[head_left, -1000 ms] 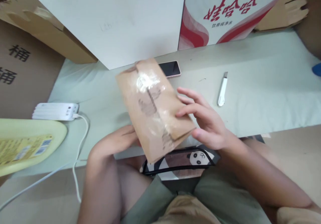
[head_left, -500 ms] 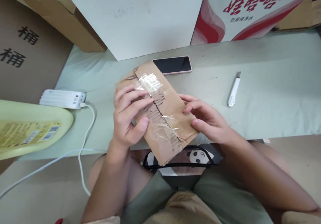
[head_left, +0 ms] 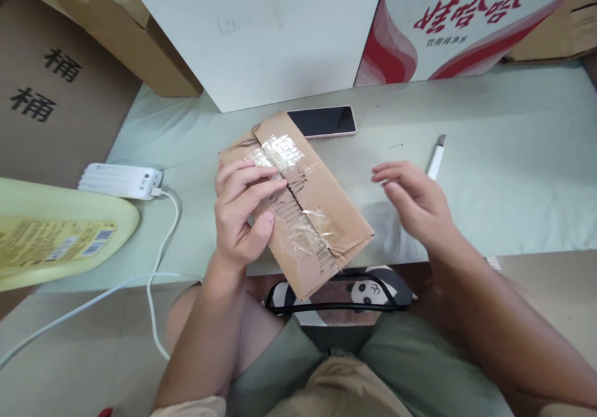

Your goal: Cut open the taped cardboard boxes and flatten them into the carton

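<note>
A small brown cardboard box point(head_left: 326, 199), its seam covered with shiny clear tape, is tilted over the table's near edge. My left hand point(head_left: 245, 211) grips it by the left side, fingers lying across the taped top. To the right, my right hand point(head_left: 413, 202) is in the air away from the box, fingers slightly bent and nothing in them. Just beyond that hand lies a white utility knife point(head_left: 437, 157) with its blade tip showing; its lower end is hidden by the hand. Behind the box rests a phone point(head_left: 324, 122) with a dark screen, partly covered by the box.
A white carton point(head_left: 261, 37) and a red-and-white carton point(head_left: 448, 43) stand along the back. At left are a power bank point(head_left: 119, 180) with a white cable point(head_left: 161, 258), a yellow-green jug point(head_left: 60, 233) and brown cartons point(head_left: 41, 81). A panda-print item point(head_left: 373, 292) sits below the table edge.
My right hand has let go of the box's right end and moved right, toward the utility knife. The box stays in my left hand, nearly unmoved.
</note>
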`<state>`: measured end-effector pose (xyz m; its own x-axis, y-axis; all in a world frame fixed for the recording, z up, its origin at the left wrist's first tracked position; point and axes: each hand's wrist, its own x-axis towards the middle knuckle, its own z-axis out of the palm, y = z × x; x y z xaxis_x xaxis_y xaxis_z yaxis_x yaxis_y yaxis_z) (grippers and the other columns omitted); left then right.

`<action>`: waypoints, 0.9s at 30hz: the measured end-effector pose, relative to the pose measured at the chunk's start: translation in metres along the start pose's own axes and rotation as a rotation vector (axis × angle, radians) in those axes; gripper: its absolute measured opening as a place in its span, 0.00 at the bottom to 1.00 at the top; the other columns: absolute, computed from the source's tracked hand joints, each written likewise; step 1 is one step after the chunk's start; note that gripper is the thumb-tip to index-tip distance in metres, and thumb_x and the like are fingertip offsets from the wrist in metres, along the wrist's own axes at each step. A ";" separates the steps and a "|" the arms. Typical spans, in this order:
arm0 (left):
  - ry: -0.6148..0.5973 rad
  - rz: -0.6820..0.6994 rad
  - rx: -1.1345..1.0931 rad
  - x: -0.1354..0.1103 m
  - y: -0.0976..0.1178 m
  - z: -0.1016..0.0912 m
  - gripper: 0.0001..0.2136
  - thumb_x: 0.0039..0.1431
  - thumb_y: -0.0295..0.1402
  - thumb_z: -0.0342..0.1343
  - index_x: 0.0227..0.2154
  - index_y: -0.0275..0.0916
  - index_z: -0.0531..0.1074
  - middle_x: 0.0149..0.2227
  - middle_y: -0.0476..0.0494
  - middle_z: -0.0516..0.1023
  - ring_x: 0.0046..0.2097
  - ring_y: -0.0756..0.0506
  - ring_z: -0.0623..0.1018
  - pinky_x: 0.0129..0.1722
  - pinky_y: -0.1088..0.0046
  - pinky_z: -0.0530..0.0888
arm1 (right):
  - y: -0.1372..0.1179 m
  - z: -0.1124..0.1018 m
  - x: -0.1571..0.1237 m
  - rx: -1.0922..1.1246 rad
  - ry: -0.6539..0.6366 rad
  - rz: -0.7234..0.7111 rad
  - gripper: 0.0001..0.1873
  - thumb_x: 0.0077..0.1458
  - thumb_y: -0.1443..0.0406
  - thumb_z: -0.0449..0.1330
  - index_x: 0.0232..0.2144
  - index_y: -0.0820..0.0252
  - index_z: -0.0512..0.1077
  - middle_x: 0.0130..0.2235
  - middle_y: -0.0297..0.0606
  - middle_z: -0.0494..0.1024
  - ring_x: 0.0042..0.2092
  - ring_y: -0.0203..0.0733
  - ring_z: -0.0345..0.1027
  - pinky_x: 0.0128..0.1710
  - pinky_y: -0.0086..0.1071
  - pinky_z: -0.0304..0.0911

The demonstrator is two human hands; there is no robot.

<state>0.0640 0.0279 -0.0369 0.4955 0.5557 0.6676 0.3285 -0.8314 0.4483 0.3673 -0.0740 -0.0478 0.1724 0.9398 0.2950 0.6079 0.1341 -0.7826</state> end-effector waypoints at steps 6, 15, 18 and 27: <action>0.033 -0.030 -0.020 -0.002 0.001 0.003 0.18 0.69 0.45 0.48 0.57 0.53 0.74 0.55 0.42 0.78 0.59 0.33 0.74 0.64 0.41 0.69 | 0.062 -0.035 0.005 -0.634 0.114 0.578 0.28 0.54 0.54 0.62 0.55 0.57 0.78 0.58 0.57 0.72 0.60 0.69 0.69 0.60 0.66 0.64; 0.013 -0.031 -0.016 -0.002 -0.002 0.004 0.18 0.69 0.49 0.47 0.56 0.54 0.72 0.57 0.42 0.74 0.61 0.32 0.72 0.68 0.38 0.65 | 0.050 -0.019 0.009 -0.374 0.005 0.314 0.24 0.49 0.63 0.61 0.49 0.56 0.80 0.52 0.49 0.80 0.33 0.43 0.73 0.46 0.49 0.74; 0.026 -0.027 -0.030 -0.002 -0.001 0.004 0.17 0.68 0.48 0.48 0.54 0.54 0.73 0.56 0.42 0.74 0.61 0.32 0.72 0.68 0.38 0.66 | 0.049 -0.016 0.010 -0.177 0.133 0.317 0.22 0.48 0.65 0.62 0.47 0.54 0.80 0.40 0.42 0.84 0.28 0.41 0.70 0.32 0.41 0.71; 0.021 -0.044 0.010 -0.001 0.001 0.004 0.16 0.69 0.48 0.46 0.51 0.52 0.74 0.53 0.40 0.76 0.59 0.32 0.73 0.66 0.39 0.67 | -0.014 -0.024 0.012 0.632 0.086 0.266 0.18 0.49 0.71 0.62 0.41 0.46 0.79 0.35 0.33 0.85 0.22 0.37 0.67 0.20 0.32 0.62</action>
<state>0.0673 0.0260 -0.0397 0.4631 0.5920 0.6596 0.3575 -0.8058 0.4721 0.3797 -0.0721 -0.0203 0.3296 0.9414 0.0710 -0.0276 0.0848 -0.9960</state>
